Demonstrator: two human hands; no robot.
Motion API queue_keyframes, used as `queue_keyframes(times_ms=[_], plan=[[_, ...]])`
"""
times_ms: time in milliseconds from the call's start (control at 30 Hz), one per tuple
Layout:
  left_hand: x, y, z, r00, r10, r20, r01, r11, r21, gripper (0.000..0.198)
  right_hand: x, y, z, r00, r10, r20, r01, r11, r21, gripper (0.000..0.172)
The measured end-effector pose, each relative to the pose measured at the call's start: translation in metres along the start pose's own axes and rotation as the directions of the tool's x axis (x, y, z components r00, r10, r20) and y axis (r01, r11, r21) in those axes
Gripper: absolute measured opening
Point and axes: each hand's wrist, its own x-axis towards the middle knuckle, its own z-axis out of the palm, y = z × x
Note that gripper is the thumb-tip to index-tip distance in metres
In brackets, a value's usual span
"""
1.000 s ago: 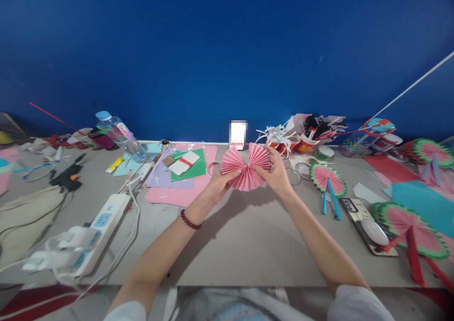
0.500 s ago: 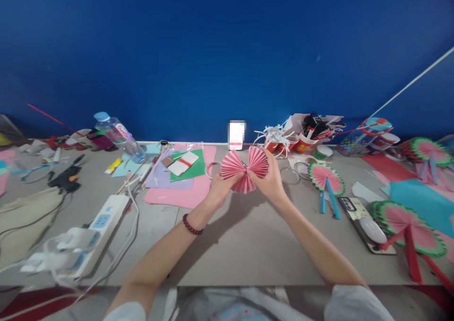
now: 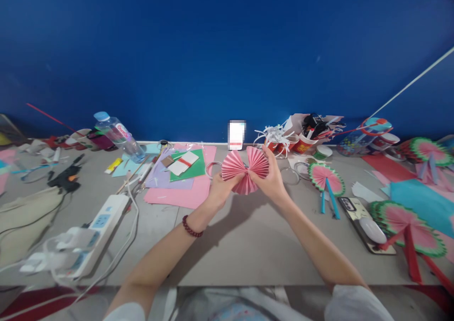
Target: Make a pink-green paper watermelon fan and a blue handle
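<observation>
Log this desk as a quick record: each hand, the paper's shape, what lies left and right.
Left hand: holding left side of pink pleated paper
Right hand: holding its right side
Paper shape: fanned, notched at top
Left of hands: power strip, glue gun, tilted bottle
Right of hands: pink-and-green fan with blue handles, white mouse on phone

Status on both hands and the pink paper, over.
Left hand and right hand gripping pink pleated paper. Fanned out, pinched near its middle. Silver ring close by left hand.

a pleated paper fan (image 3: 246, 183) sat between the left hand (image 3: 219, 189) and right hand (image 3: 272, 180), above the table (image 3: 244, 259). a power strip (image 3: 102, 221) lay left, a computer mouse (image 3: 372, 230) on a smartphone (image 3: 351, 210) right.
</observation>
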Motion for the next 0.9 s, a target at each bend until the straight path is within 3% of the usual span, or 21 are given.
queue_keyframes(times_ms=[667,900], plan=[[-0.004,0.001,0.001,1.000,0.026,0.000,-0.026,0.999,-0.034,0.028,0.001,-0.005,-0.002,0.997,-0.074,-0.004,0.074,0.997,-0.015,0.068],[-0.007,0.000,0.003,0.999,0.027,-0.031,-0.028,0.999,-0.025,0.030,-0.002,-0.012,-0.001,0.994,-0.088,-0.059,0.085,0.995,-0.048,0.068]])
